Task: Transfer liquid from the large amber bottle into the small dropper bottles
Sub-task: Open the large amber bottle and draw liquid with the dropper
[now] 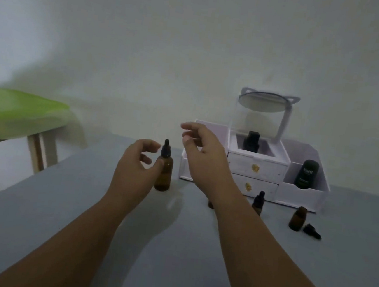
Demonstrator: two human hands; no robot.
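Beside left hand [134, 163] stands amber bottle [164, 176].

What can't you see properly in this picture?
Head view, all of it:
- Small bottle: mostly hidden behind the right forearm.
- Large amber bottle: liquid level unreadable through dark glass.
- Left hand: fingers blurred, so touching the bottle or not is unclear.
- Black bottle in the organizer: bottom hidden by its wall.

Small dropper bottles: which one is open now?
The rightmost small bottle: its neck is bare, its black dropper cap lying beside it. The middle small bottle wears its cap; a third bottle is mostly hidden behind the right forearm.
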